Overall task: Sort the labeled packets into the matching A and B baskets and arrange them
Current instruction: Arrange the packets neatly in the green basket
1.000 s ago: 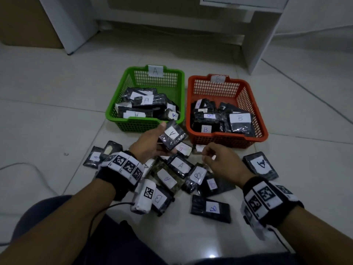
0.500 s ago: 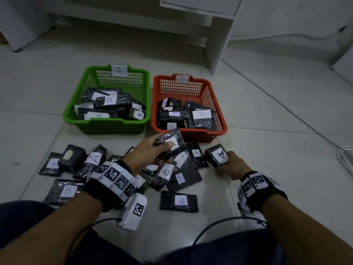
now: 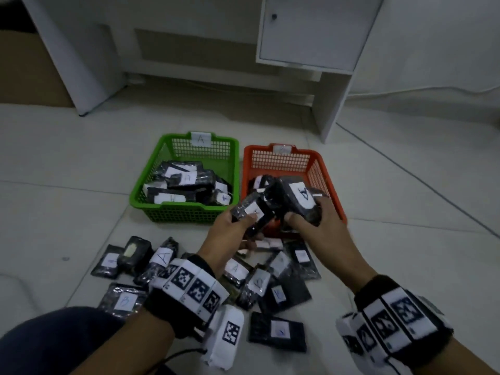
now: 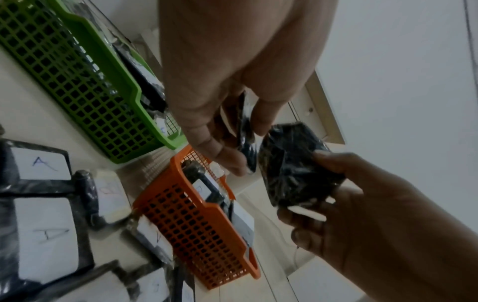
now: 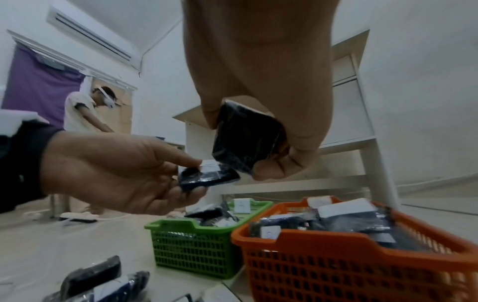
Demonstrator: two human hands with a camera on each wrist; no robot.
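Left hand (image 3: 230, 234) pinches a black packet (image 3: 253, 212), label unreadable. Right hand (image 3: 319, 226) grips a second packet (image 3: 299, 198) marked "A"; both are held over the orange basket's (image 3: 322, 169) near rim. Green basket (image 3: 162, 215) tagged "A" sits alongside. Loose packets (image 3: 162, 258) marked "A" and "B" lie on the floor

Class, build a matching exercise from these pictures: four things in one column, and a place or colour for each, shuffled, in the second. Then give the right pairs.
Column 1
1. left hand
2. right hand
3. basket tagged A
4. packet labelled B

Column 2
a. green
b. lies on the floor, at the near left of the pile
c. holds the larger packet, its A label facing up
d. holds the slimmer packet by its end

Pairs: 1-d, 2-c, 3-a, 4-b
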